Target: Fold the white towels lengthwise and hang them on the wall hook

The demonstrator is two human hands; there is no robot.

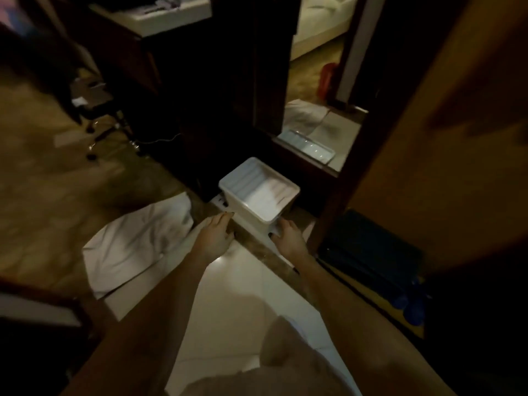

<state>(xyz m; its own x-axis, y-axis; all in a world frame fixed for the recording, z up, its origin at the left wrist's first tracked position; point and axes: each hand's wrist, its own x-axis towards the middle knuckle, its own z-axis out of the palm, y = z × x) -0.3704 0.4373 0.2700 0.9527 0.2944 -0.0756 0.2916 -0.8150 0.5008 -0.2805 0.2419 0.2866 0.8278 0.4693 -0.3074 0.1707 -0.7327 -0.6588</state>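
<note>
White towel [137, 244] lies crumpled on the floor, left of the white plastic bin [248, 218]. The left hand [214, 235] touches the bin's near wall with fingers straight and together. The right hand [288, 235] reaches under the rim; its fingers I cannot tell.

Both arms are out low over the pale tiled floor [243, 284]. The left hand [214, 235], fingers stretched flat, sits at the near left corner of the white bin [250, 220], and the right hand [288, 238] has its fingertips against the bin's near wall, under the rim. A folded white towel [265, 195] lies inside the bin, and a crumpled white towel [137, 244] sprawls on the floor just left of the left hand.
</note>
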